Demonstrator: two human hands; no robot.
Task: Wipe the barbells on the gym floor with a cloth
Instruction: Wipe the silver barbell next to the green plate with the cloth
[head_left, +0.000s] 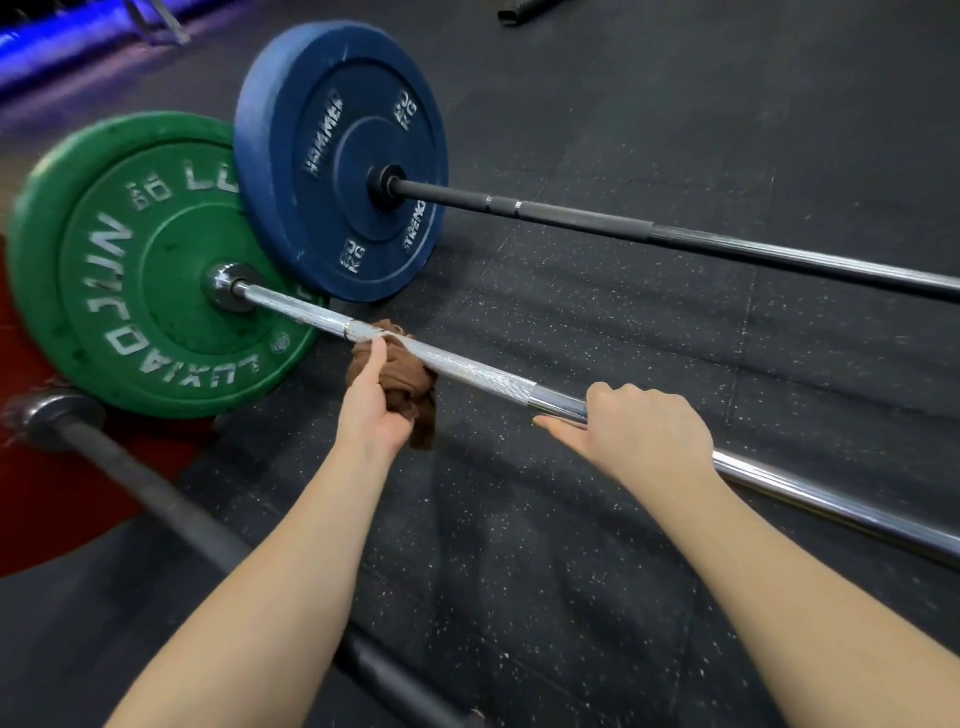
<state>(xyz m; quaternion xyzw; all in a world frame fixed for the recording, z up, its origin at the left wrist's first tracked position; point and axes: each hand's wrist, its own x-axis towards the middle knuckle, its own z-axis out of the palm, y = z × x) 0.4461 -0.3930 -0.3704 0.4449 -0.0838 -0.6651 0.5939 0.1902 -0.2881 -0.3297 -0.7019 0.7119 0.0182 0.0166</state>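
Note:
A chrome barbell with a green plate lies across the dark rubber floor. My left hand grips a bunched brown cloth that wraps under and round the bar close to the green plate. My right hand holds the same bar further right, fingers curled over it and thumb stretched along its near side. Behind it runs a black barbell carrying a blue plate.
A third, dark barbell crosses the lower left, its sleeve end by the green plate. A red floor patch sits at the left edge. A black object lies at the top. Speckled black matting spreads between the bars.

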